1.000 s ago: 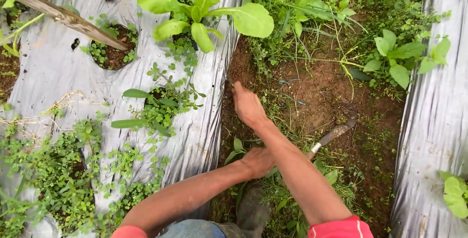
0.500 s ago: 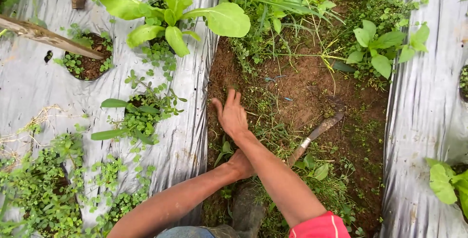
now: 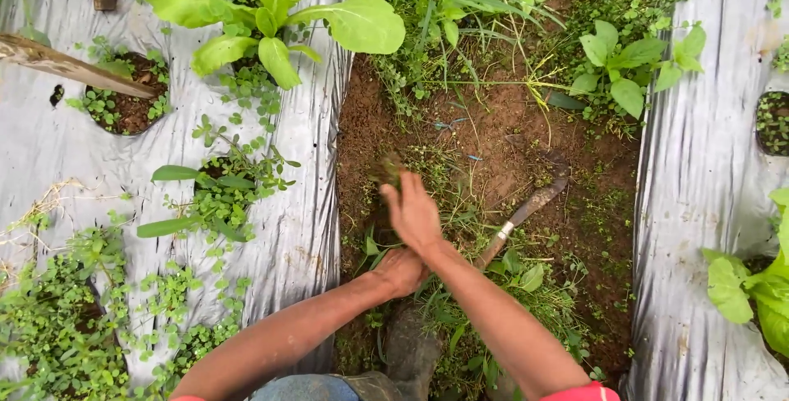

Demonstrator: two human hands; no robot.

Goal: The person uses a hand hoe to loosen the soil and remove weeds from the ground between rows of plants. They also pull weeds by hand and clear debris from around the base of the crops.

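Observation:
My arms are crossed over a strip of bare soil (image 3: 509, 134). My right hand (image 3: 413, 216) is raised slightly, its fingers closed on a small blurred clump of weeds (image 3: 385, 169). My left hand (image 3: 400, 271) lies low beneath the right forearm, closed in a fist among grass. A knife (image 3: 530, 206) with a rusty blade rests on the ground to the right. Its wooden handle runs under my right forearm towards the left hand, and the grip itself is partly hidden.
Silver plastic mulch (image 3: 304, 204) covers the beds left and right (image 3: 699, 204), with planting holes holding weeds. A large leafy plant (image 3: 271, 15) stands at the top left, and a wooden stake (image 3: 74, 66) lies to its left. Weeds and grass (image 3: 460, 6) fill the far furrow.
My right hand has pulled back from the soil and lifted with a clump of weeds in it. The view has shifted slightly; the left hand and knife stay put.

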